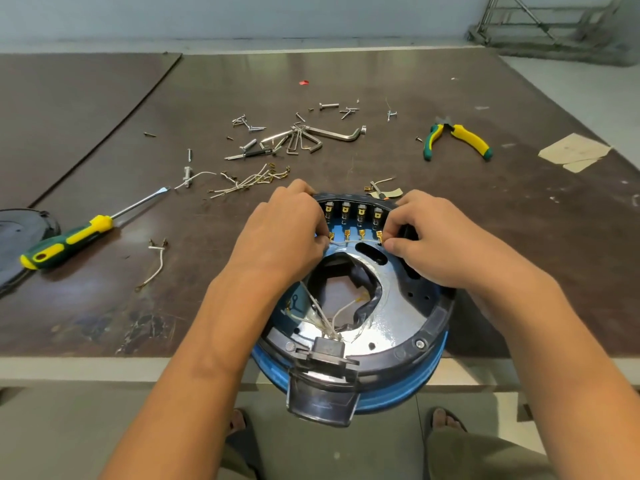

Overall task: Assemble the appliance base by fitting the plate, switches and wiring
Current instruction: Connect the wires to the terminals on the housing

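Head view: base [427,327] sits at near edge of table [519,237], front overhanging toward my lap. My left hand [284,233] pinches one end of white wire [353,241], my right hand [440,244] pinches other end. Wire stretched below switches [353,213] at far rim. Screwdriver [69,242] well apart left, pliers [457,138] well apart far right

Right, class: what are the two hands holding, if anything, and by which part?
A thin white wire: the left hand pinches its left end, the right hand its right end, by the brass terminals.
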Demonstrator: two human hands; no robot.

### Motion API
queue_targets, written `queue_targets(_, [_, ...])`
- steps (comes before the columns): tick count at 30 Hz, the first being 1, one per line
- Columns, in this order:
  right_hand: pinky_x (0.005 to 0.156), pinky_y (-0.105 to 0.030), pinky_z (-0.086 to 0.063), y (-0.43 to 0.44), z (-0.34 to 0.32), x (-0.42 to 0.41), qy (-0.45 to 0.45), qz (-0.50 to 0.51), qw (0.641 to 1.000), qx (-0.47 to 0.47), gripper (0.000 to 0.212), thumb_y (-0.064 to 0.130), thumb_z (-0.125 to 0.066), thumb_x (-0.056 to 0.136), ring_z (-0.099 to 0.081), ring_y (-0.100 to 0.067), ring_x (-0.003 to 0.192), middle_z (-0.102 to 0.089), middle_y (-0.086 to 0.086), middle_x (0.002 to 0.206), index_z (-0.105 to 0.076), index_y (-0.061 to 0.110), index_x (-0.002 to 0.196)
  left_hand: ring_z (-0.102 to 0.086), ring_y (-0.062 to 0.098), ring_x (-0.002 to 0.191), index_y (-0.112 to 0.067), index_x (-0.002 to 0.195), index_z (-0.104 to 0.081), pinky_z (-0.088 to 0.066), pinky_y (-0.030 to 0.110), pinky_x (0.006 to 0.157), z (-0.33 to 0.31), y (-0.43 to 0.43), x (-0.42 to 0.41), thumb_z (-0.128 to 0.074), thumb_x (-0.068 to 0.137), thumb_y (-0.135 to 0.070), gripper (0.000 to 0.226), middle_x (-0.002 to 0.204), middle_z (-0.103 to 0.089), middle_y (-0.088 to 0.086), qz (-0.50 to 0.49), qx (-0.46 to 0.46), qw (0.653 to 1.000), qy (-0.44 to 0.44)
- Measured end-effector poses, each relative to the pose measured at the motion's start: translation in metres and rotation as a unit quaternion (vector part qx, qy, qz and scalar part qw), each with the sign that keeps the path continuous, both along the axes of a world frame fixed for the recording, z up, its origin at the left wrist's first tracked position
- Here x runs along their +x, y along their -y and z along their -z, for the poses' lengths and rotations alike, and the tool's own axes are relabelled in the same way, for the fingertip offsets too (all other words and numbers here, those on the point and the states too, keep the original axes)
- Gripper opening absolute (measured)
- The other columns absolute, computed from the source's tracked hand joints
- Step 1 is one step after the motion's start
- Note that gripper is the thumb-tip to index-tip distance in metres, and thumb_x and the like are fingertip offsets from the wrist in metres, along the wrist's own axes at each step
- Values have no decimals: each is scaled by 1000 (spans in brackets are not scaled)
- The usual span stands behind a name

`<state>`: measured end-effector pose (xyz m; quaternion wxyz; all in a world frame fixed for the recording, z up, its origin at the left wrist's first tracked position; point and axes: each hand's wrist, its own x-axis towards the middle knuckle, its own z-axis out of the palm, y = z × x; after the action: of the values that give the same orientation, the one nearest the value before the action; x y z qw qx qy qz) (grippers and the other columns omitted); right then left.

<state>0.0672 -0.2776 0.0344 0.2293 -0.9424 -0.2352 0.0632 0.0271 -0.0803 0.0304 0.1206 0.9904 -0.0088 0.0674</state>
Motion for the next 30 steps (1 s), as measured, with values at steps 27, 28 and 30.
queue_targets(27, [65,-32,-43,-9,0,-6,28,9,999,-39,17,24,-58,92,-51,-17,81,-42,1,95,-67,19,79,-53,23,114,-12,98,-76,-47,40,93,3,-4,6,-62,97,-32,24,130,-49,4,11,-19,1000,5])
queue_targets(28, [64,-32,-41,-9,0,-7,28,8,999,-41,17,25,-57,92,-51,-17,80,-42,2,95,-66,20,78,-54,23,113,-12,97,-76,-46,37,91,2,-4,7,-63,96,-32,24,130,-50,5,8,-22,1000,8])
queue_targets(30, [64,-32,-40,-9,0,-7,27,6,999,-41,18,26,-56,92,-52,-18,80,-41,1,96,-65,22,77,-54,24,114,-12,97,-77,-44,35,90,1,-4,8,-64,95,-30,23,129,-51,5,5,-18,1000,5])
